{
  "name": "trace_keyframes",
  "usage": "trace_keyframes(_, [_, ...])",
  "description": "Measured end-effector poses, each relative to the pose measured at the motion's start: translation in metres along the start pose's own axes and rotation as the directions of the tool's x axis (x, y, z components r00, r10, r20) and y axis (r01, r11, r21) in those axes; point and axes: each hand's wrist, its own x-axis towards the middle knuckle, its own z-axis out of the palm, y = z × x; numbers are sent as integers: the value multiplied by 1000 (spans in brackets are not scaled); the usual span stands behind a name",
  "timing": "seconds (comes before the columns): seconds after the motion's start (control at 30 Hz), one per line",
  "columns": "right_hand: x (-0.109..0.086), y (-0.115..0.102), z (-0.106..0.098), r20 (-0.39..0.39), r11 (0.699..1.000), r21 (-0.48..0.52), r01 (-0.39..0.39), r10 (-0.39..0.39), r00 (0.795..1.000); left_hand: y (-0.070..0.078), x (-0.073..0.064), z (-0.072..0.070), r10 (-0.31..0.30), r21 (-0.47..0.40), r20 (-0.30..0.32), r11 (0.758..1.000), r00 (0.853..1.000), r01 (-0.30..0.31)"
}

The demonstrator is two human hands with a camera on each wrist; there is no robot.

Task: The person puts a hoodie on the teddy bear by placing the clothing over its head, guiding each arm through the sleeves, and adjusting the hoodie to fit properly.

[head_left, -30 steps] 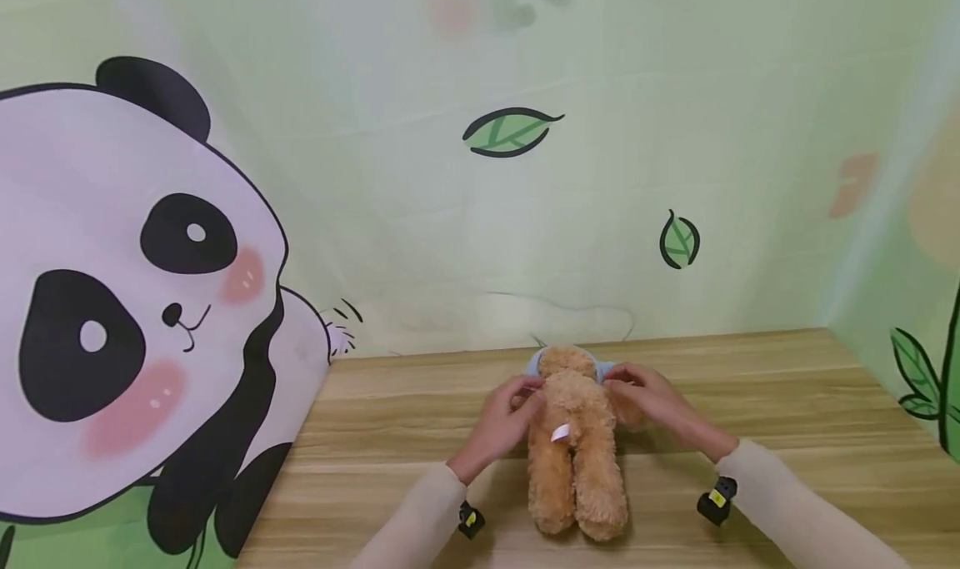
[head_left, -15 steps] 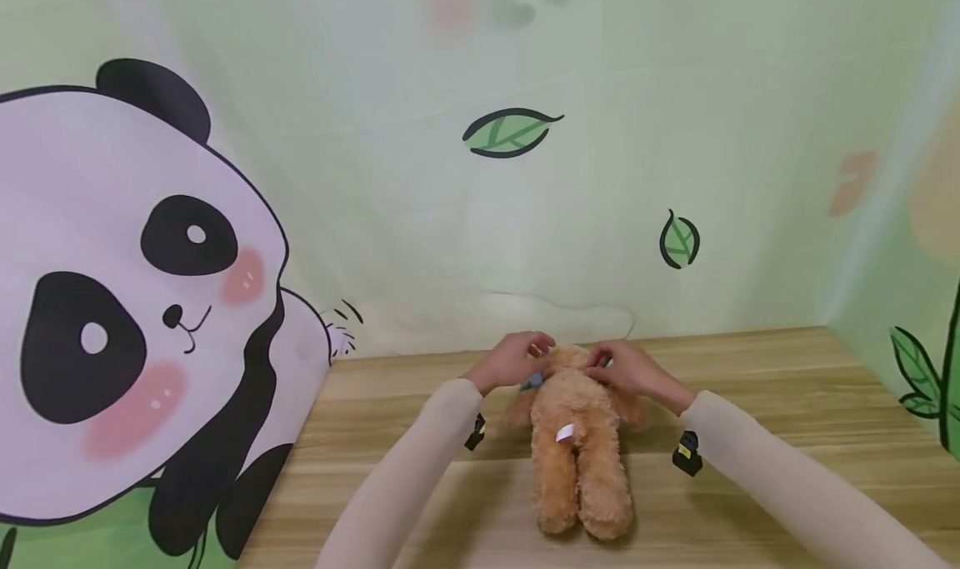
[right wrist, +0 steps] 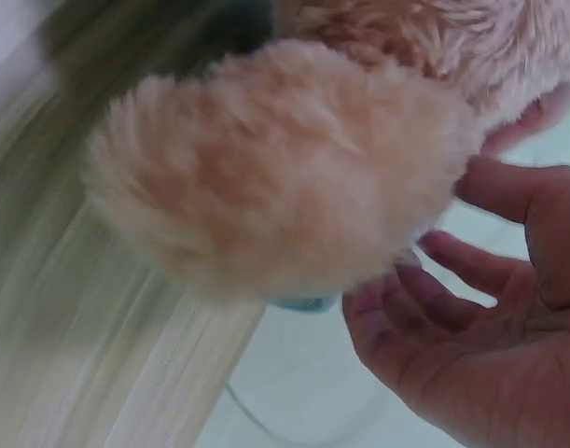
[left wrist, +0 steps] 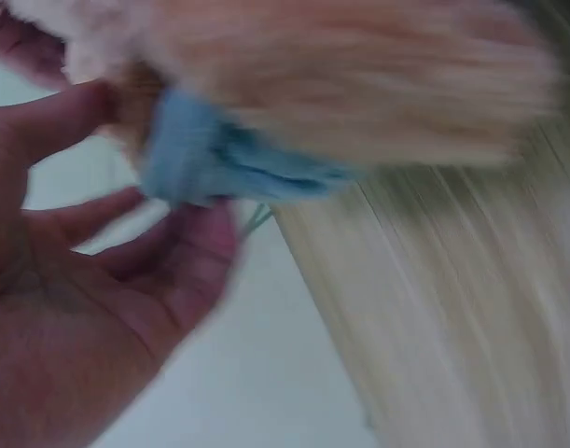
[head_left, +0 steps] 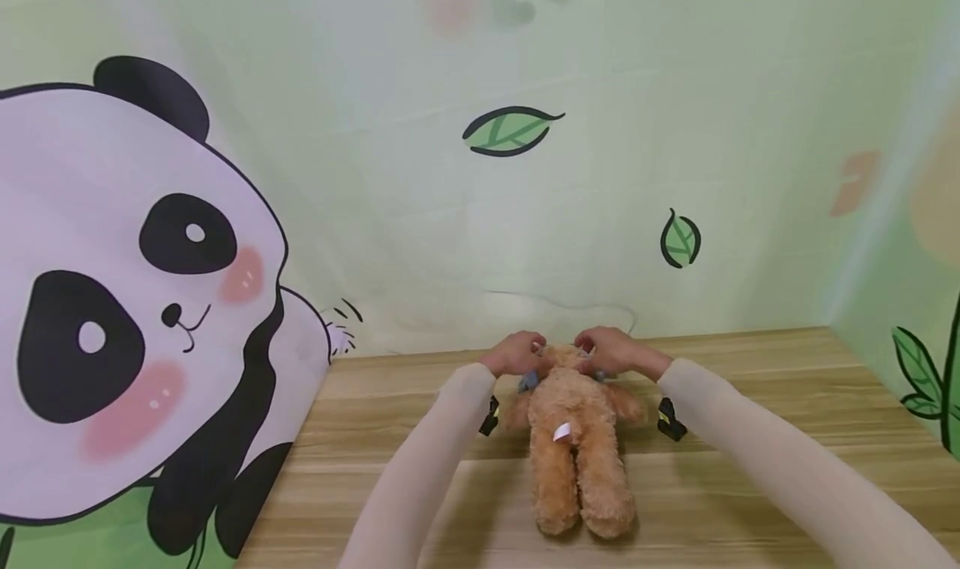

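A light-brown teddy bear (head_left: 573, 419) lies belly down on the wooden table, legs toward me, a white tag (head_left: 562, 431) at its rear. Light-blue cloth (head_left: 529, 381) shows on both sides of its neck. At the left of its head, my left hand (head_left: 513, 354) pinches the cloth, thumb near the fur; the left wrist view shows folded blue fabric (left wrist: 187, 149) at those fingertips. On the other side, my right hand (head_left: 611, 349) holds the cloth edge beside the head with curled fingers. In the right wrist view the bear's furry arm (right wrist: 275, 177) hides most of that cloth.
The wooden table (head_left: 405, 411) ends at its back edge just beyond the bear's head. A green printed backdrop (head_left: 375, 177) with a large panda (head_left: 150, 302) and leaves rises behind and at the sides. Black wrist cameras (head_left: 670, 420) sit under both sleeves.
Both hands have moved from beside the bear's shoulders up to its head. The blue cloth, earlier spread behind the head, now shows lower, at the neck sides. The bear's body stays nearly in place.
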Motion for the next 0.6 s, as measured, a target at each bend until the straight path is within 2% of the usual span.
trace_keyframes(0.13, [5, 0, 0, 62, 999, 47, -7, 4, 998, -5, 3, 0, -76, -81, 23, 994, 997, 78])
trace_keyframes(0.37, [13, 3, 3, 96, 997, 61, -55, 49, 994, -4, 2, 0, -198, -215, 80, 954, 977, 211])
trace_keyframes(0.5, [15, 3, 5, 105, 997, 47, -66, 61, 993, -2, 3, 4, -177, -217, 68, 958, 982, 188])
trace_keyframes(0.6, [14, 3, 6, 95, 999, 37, -30, 26, 995, 0, 4, 7, -130, -162, 31, 978, 991, 134])
